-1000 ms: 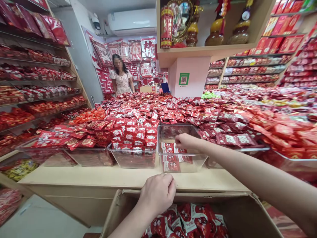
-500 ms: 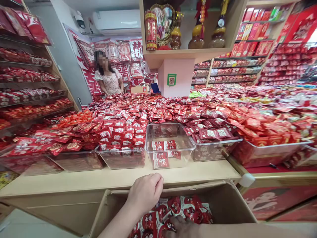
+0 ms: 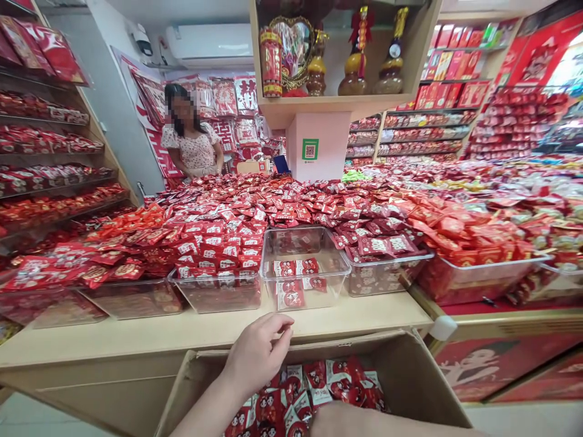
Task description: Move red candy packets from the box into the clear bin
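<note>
Small red-and-white printed packets (image 3: pixel 339 382) lie in a cardboard box (image 3: pixel 401 370) below me. My left hand (image 3: pixel 259 349) hovers over the box's far edge, back of the hand up. Its fingers curl together with the thumb close below the index finger; whatever is inside the curl, if anything, is hidden. My right hand (image 3: pixel 334 419) reaches down into the packets at the bottom of the view, its fingers out of sight. Beyond the box, a clear plastic bin (image 3: pixel 314 291) on the counter holds several similar packets (image 3: pixel 290 294) at its front.
A pale wooden counter (image 3: pixel 218 325) runs behind the box. Neighbouring clear bins (image 3: pixel 214 297) are heaped with red packets. A person (image 3: pixel 194 142) stands behind the heaps at the back left. A wooden display cabinet (image 3: pixel 314 109) overhangs the middle, and stocked shelves (image 3: pixel 59 149) line the left.
My left hand has loosened from a tight fist, with its thumb and index finger more apart. My right hand has sunk deeper, hiding its fingers. The view has shifted slightly.
</note>
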`<state>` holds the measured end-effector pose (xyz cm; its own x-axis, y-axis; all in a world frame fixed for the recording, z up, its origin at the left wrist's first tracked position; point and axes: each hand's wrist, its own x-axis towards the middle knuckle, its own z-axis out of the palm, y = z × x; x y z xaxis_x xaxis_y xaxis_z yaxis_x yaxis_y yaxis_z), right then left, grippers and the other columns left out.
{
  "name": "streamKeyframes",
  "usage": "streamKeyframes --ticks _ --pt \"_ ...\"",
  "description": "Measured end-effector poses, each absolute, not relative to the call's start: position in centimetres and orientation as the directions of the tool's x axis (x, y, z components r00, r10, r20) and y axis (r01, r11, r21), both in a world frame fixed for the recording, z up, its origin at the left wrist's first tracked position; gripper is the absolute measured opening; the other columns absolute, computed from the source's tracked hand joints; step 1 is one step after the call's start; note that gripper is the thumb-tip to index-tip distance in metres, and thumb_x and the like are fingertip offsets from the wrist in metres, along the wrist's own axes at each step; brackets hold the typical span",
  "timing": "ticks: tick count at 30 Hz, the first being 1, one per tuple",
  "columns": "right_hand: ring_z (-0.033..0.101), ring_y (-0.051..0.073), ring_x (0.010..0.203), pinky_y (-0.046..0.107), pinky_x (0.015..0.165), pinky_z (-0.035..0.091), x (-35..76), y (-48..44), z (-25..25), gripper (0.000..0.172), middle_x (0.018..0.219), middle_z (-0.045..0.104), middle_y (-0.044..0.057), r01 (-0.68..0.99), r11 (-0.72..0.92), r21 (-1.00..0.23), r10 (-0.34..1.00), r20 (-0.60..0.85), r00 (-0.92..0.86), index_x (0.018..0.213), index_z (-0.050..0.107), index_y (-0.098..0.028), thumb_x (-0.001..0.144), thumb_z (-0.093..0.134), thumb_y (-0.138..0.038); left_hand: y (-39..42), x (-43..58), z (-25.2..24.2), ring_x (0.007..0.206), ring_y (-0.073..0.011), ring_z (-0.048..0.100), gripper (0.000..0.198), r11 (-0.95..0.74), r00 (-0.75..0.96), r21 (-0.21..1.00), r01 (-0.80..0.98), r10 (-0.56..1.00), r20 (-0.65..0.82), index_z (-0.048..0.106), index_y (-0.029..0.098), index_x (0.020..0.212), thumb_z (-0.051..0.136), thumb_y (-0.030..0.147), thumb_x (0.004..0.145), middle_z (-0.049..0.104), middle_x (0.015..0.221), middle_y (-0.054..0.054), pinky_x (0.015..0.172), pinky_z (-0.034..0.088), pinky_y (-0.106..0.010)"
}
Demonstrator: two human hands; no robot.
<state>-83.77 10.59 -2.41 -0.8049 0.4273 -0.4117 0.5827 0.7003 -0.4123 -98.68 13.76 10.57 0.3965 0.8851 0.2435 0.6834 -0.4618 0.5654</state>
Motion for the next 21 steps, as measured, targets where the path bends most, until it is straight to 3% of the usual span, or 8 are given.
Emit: streamKeyframes --ticks 1,4,7,9,11,15,18,21 --pt "0.061 0.019 0.060 0.024 0.042 0.035 -83.4 10.7 0.1 0.028 0.072 0.068 0.007 0.556 0.741 -0.377 0.415 -0.392 -0.821 0.089 0.065 -0.020 0.067 0.047 -0.017 13.7 -98.9 10.6 0.085 -0.0142 0.054 0.019 -0.455 0.383 0.646 0.613 0.886 0.261 0.056 0.023 0.088 0.040 0.028 0.081 0.061 0.088 -0.002 0.079 0.041 -0.027" --pt "0.059 0.014 0.066 0.021 0.053 0.039 -81.9 11.0 6.0 0.034 0.079 0.068 0.002 0.517 0.691 -0.504 0.449 -0.261 -0.854 0.098 0.062 -0.022 0.067 0.050 -0.019 13.0 -99.3 11.1 0.101 -0.0154 0.051 0.021 -0.347 0.439 0.896 0.278 0.875 0.202 0.052 0.024 0.097 0.049 0.028 0.077 0.058 0.104 -0.003 0.092 0.037 -0.030" --pt "0.057 0.013 0.066 0.019 0.055 0.039 -80.8 11.1 8.5 0.038 0.082 0.067 0.000 0.527 0.567 -0.633 0.533 -0.207 -0.821 0.098 0.062 -0.021 0.060 0.056 -0.022 11.8 -99.3 11.6 0.114 -0.0213 0.042 0.048 -0.098 0.678 0.993 0.064 0.734 0.029 0.040 0.026 0.114 0.057 0.035 0.070 0.046 0.123 -0.007 0.094 0.037 -0.036" --pt "0.056 0.013 0.067 0.018 0.056 0.040 -80.2 11.3 8.8 0.039 0.083 0.066 -0.001 0.539 0.483 -0.690 0.582 -0.207 -0.787 0.095 0.063 -0.021 0.055 0.060 -0.022 11.1 -98.9 11.3 0.117 -0.0243 0.039 0.068 -0.063 0.787 0.983 0.172 0.609 -0.098 0.030 0.028 0.124 0.062 0.034 0.065 0.038 0.131 -0.008 0.093 0.038 -0.038" --pt "0.056 0.015 0.072 0.019 0.061 0.041 -79.8 11.5 8.7 0.042 0.087 0.065 -0.001 0.526 0.436 -0.731 0.606 -0.193 -0.771 0.094 0.063 -0.021 0.052 0.060 -0.020 10.7 -98.4 10.4 0.122 -0.0254 0.031 0.083 -0.154 0.811 0.938 0.312 0.558 -0.178 0.019 0.028 0.130 0.065 0.030 0.061 0.026 0.139 -0.007 0.099 0.030 -0.040" --pt "0.056 0.018 0.081 0.022 0.070 0.042 -79.4 11.7 8.6 0.051 0.094 0.064 0.000 0.511 0.418 -0.751 0.613 -0.181 -0.769 0.100 0.060 -0.023 0.049 0.061 -0.019 10.6 -98.0 8.7 0.128 -0.0223 0.018 0.088 -0.282 0.798 0.843 0.459 0.547 -0.252 0.004 0.026 0.133 0.060 0.027 0.065 0.009 0.143 -0.004 0.105 0.015 -0.040" --pt "0.055 0.017 0.078 0.022 0.069 0.042 -79.4 11.7 8.9 0.050 0.092 0.063 0.000 0.503 0.417 -0.757 0.599 -0.187 -0.778 0.101 0.059 -0.022 0.051 0.061 -0.022 10.6 -98.7 10.2 0.124 -0.0238 0.029 0.086 -0.277 0.797 0.822 0.497 0.521 -0.307 0.003 0.032 0.132 0.059 0.028 0.066 0.015 0.142 -0.001 0.102 0.025 -0.041" --pt "0.052 0.013 0.066 0.020 0.058 0.040 -79.2 11.6 9.5 0.043 0.081 0.062 -0.002 0.534 0.408 -0.740 0.610 -0.214 -0.763 0.095 0.060 -0.020 0.053 0.061 -0.025 10.6 -99.9 12.8 0.119 -0.0226 0.038 0.066 -0.245 0.805 0.847 0.472 0.511 -0.301 0.025 0.036 0.127 0.055 0.023 0.070 0.035 0.135 0.003 0.099 0.030 -0.036"
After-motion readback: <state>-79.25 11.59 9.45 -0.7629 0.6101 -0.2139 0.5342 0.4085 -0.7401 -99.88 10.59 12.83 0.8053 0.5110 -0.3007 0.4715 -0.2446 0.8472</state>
